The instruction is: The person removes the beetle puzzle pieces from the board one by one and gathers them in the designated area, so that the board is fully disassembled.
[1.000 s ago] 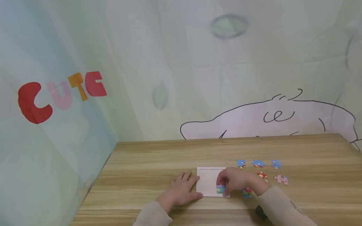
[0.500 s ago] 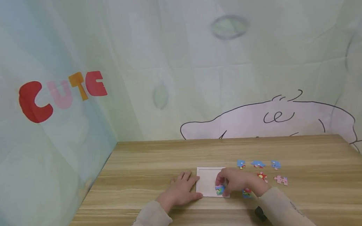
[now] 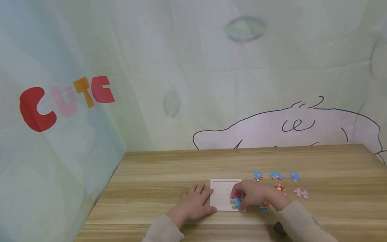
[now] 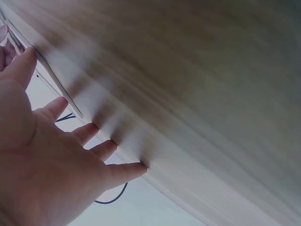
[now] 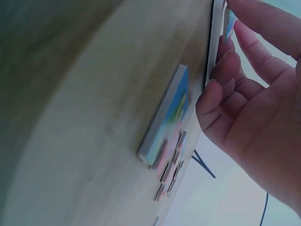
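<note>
My right hand (image 3: 250, 192) pinches a jigsaw puzzle piece (image 3: 235, 203), blue and green with a pink top, at the near right corner of a pale, shallow puzzle tray (image 3: 220, 194). In the right wrist view this piece (image 5: 229, 23) shows edge-on between thumb and fingertips, slightly tilted against the tray. My left hand (image 3: 193, 203) lies on the wooden table with fingers spread, its thumb and index fingertip touching the tray's left edge. The left wrist view shows those straight fingers (image 4: 108, 149) pressing on the tabletop.
Right of the tray lie several loose pieces: blue ones (image 3: 276, 175) in the far row, a red-flower piece (image 3: 280, 188), a pink piece (image 3: 300, 193), and a green-and-red piece (image 3: 264, 206) partly behind the right wrist. A small black object (image 3: 279, 229) is beside the right sleeve.
The pinched piece has turned a little and shifted slightly left in the tray's corner since a second ago. My left hand and the loose pieces have stayed put.
</note>
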Motion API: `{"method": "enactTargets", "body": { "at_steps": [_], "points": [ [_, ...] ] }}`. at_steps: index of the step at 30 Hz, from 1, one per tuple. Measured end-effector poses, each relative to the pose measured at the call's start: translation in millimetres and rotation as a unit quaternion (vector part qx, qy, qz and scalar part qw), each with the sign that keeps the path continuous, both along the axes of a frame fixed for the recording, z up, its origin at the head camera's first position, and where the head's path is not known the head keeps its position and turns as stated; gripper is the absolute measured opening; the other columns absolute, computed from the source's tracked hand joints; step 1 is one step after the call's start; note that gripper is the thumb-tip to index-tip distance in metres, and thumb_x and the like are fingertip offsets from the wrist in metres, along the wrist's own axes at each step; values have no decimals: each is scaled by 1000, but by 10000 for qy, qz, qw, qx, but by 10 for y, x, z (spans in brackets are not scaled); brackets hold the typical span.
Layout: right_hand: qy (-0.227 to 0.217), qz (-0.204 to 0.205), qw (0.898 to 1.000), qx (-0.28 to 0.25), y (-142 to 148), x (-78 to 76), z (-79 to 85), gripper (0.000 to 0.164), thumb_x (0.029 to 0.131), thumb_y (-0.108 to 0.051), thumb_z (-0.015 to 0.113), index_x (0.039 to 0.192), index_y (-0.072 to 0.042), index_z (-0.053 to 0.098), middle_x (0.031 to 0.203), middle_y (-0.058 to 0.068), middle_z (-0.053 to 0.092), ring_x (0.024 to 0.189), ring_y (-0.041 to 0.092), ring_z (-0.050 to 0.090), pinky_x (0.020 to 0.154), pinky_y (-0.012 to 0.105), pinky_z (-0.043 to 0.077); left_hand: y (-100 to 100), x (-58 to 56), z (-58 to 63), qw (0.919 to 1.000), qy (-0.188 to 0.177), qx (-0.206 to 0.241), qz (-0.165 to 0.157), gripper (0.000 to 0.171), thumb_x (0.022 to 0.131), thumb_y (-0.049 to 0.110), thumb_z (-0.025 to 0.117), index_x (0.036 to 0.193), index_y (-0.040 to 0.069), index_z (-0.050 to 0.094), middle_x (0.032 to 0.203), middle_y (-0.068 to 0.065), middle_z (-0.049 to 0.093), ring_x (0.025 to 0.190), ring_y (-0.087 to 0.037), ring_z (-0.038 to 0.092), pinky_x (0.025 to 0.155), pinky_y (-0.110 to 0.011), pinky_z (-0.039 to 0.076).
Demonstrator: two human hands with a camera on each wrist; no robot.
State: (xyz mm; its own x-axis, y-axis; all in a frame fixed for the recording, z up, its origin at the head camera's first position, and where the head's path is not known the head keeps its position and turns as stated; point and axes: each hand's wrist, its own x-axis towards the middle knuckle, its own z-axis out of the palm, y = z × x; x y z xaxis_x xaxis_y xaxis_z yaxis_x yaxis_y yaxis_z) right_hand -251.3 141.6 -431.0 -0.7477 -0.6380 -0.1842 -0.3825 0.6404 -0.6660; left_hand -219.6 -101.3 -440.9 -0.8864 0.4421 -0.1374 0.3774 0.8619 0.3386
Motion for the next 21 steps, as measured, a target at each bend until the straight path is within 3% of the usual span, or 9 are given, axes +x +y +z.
{"method": "enactTargets", "body": {
  "at_steps": [10, 15, 21],
  "points": [
    [-39, -155, 9994, -302, 106, -16, -15, 32, 74, -7, 80, 100, -10, 62, 90, 0, 56, 81, 18, 51, 72, 32, 45, 5, 7, -3, 10000, -26, -33, 4, 66, 89, 51, 60, 141, 12, 48, 152, -20, 33, 141, -43, 26, 105, -71, 20],
    [52, -151, 9990, -418, 246, 11, 38, 41, 76, -11, 79, 111, -5, 60, 95, 1, 56, 83, 17, 52, 71, 28, 47, 4, 9, -2, 10000, -31, -5, -9, 66, 89, 50, 60, 141, 12, 48, 152, -20, 32, 140, -44, 25, 105, -72, 20],
    [247, -208, 9981, -521, 458, 53, 87, 44, 76, -12, 79, 114, -1, 60, 96, 2, 57, 80, 15, 53, 68, 23, 48, -1, 3, -6, 10000, -15, 4, -11, 66, 90, 50, 60, 141, 11, 48, 151, -20, 33, 140, -43, 26, 105, -71, 20]
  ]
}}
